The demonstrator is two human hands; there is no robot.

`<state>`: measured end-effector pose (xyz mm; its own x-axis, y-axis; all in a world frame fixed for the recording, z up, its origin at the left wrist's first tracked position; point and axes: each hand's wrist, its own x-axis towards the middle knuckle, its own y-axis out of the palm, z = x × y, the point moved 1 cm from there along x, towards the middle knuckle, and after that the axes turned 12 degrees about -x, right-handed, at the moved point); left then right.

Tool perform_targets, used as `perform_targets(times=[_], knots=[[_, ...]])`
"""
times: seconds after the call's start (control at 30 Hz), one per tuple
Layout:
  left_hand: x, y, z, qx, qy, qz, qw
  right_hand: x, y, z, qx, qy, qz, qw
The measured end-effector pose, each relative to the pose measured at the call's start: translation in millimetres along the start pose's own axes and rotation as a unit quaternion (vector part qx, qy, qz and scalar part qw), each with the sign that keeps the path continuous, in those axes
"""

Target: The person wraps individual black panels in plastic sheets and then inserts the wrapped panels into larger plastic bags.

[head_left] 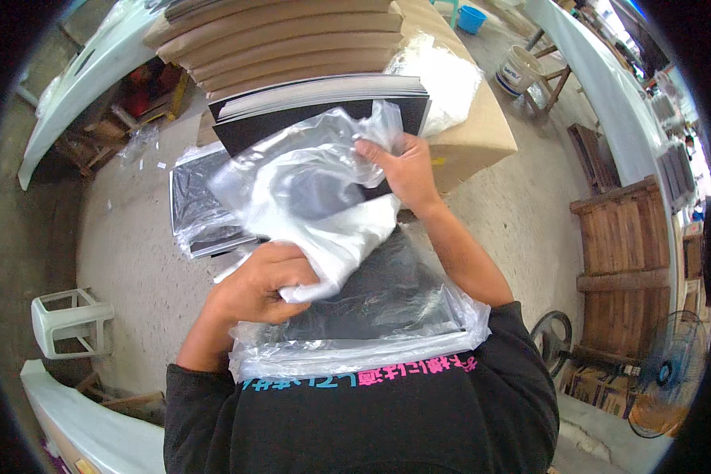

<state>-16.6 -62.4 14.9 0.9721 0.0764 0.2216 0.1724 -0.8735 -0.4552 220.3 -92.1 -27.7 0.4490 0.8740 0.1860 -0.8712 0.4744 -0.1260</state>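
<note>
A crumpled clear plastic bag (249, 186) hangs between my two hands, with a whiter, cloudy part (347, 249) toward the lower side. My right hand (403, 170) pinches the bag's upper right edge, thumb against fingers. Lower and to the left, my left hand (268, 280) is closed round the whitish part; I cannot tell whether that is a separate sheet. Below the hands, black flat panels wrapped in clear plastic (379, 304) lie against my front. Just beyond the bag stands a pile of black panels with pale edges (324, 91), partly covered by it.
Brown folded cardboard (284, 43) is stacked at the back. White plastic (442, 87) lies on a brown carton (478, 146). More wrapped black panels (201, 193) sit at left. Around stand a white stool (71, 324), a wooden pallet (624, 245), a fan (671, 371) and a bucket (520, 69).
</note>
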Motion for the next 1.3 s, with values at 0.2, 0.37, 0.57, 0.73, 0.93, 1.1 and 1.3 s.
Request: perform_targets(times=[0.2, 0.37, 0.57, 0.73, 0.93, 1.1, 1.3], knots=[[37, 10, 10, -0.411, 0.054, 0.131, 0.900, 7, 25, -1, 0.045, -0.023, 0.178, 0.983], [30, -19, 31, -0.384, -0.143, -0.256, 0.875, -3, 14, 3, 0.173, 0.105, 0.262, 0.944], [35, -28, 37, -0.329, -0.188, -0.253, 0.890, -9, 16, 12, 0.281, 0.172, 0.207, 0.921], [41, -28, 40, -0.329, -0.203, -0.337, 0.858, -18, 20, 6, 0.262, 0.051, 0.268, 0.926], [46, -17, 45, -0.221, -0.171, -0.374, 0.884, -30, 36, 18, 0.146, 0.067, 0.093, 0.983], [25, -58, 40, 0.202, -0.404, -0.210, 0.867, -11, -11, 24, -0.060, 0.001, -0.175, 0.983], [66, -24, -17, 0.214, 0.060, -0.249, 0.942, -29, -10, 39, -0.345, -0.211, 0.081, 0.911]])
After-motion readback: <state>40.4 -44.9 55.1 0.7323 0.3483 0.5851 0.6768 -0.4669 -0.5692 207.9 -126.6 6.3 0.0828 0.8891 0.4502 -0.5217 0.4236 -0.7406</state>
